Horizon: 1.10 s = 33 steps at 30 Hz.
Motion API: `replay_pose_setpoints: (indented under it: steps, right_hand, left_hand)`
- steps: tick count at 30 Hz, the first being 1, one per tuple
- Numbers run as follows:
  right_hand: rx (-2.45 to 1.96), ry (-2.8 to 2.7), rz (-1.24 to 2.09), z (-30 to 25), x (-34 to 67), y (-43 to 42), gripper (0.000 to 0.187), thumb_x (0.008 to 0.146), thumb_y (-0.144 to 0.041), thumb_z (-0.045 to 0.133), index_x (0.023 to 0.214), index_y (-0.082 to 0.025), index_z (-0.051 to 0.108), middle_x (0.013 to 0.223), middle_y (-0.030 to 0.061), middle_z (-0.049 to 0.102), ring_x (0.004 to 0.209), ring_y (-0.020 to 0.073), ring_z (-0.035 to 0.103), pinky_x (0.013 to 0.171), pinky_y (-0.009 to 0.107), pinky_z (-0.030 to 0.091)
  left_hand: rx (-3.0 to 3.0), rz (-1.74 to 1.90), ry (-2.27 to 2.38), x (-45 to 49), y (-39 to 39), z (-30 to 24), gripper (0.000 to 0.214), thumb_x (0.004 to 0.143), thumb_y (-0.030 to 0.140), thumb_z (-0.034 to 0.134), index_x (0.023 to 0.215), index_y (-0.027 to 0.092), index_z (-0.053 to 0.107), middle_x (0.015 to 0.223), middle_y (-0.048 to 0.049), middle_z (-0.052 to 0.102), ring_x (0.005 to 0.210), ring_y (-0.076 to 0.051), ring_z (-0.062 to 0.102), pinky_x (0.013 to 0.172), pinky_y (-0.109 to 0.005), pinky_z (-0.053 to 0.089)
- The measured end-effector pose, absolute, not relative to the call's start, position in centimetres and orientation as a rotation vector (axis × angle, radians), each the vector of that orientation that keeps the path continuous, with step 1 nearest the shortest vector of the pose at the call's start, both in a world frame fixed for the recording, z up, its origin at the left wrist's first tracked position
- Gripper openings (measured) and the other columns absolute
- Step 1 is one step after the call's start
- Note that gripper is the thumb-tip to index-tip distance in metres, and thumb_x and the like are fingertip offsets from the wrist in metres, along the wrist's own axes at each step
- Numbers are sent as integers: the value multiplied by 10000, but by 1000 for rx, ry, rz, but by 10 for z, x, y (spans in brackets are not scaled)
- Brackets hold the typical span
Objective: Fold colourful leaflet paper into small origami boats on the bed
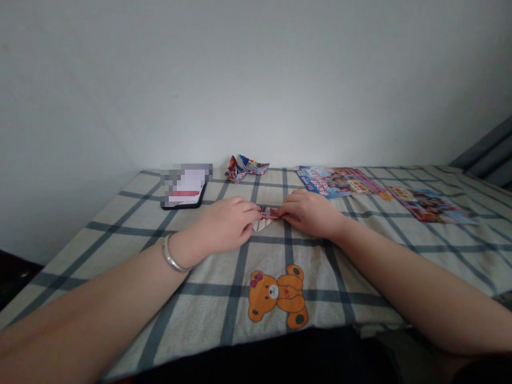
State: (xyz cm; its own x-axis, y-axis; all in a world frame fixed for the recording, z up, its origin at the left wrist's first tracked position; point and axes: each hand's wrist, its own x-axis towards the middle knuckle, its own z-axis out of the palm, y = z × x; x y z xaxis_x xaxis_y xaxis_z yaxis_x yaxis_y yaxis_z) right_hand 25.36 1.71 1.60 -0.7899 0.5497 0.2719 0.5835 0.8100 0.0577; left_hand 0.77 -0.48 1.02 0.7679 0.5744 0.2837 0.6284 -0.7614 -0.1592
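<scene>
In the head view, the person's two hands are working near the middle of the cloth, with a small folded paper (267, 217) lying between them; whether it is resting on the cloth or being lifted slightly, I cannot tell. The left hand (226, 226) is approaching from nine o'clock, its fingertips closing on the paper's near end, and its wrist is wearing a silver bangle (172, 254). The right hand (311, 214) is coming in from three o'clock, thumb and fingers pinching the opposite end. Taking the paper as the dial's centre, a phone (186, 188) is lying at ten o'clock with its screen lit, and a folded paper figure (245, 168) is standing at eleven. Printed sheets (340, 181) are lying at two o'clock, and another printed sheet (430, 205) is lying farther out at three. A printed bear (278, 296) is showing at six o'clock on the checked cloth (200, 298). A pale wall (256, 80) is rising at twelve.
</scene>
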Motion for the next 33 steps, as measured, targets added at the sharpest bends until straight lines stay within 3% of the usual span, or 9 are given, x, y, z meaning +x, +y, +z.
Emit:
replay_pose_setpoints:
  steps: [4, 13, 26, 33]
  right_hand:
    - [-839, -2763, -126, 18, 253, 14, 171, 905, -224, 522, 929, -189, 687, 852, 49, 643, 840, 191, 558, 759, 321, 412]
    - [-777, -2718, 73, 13, 254, 18, 150, 894, -229, 547, 953, -186, 678, 916, 54, 650, 893, 182, 575, 809, 312, 426]
    - [-998, -2598, 122, 6, 251, 25, 96, 875, -262, 641, 834, -187, 685, 829, 31, 671, 831, 173, 585, 774, 289, 425]
    - [-898, -2585, 24, 0, 253, 29, 71, 855, -251, 655, 838, -183, 666, 816, 30, 672, 836, 184, 574, 786, 306, 417]
  left_hand:
    - [-2741, -296, -893, 12, -12, 11, 339, 903, 327, 547, 1191, 163, 618, 1198, -111, 628, 1101, -269, 555, 950, -430, 468]
    - [-2875, -316, -761, 9, -6, 4, 377, 942, 287, 519, 1310, 210, 541, 1352, -39, 579, 1267, -227, 460, 1090, -408, 350]
    - [-2949, -367, -750, 9, -5, 6, 300, 927, 274, 528, 1210, 205, 601, 1326, -54, 594, 1267, -234, 470, 1068, -406, 379]
    - [-2930, -334, -778, 10, -6, 7, 333, 930, 285, 519, 1243, 193, 582, 1329, -48, 592, 1268, -237, 459, 1075, -395, 371]
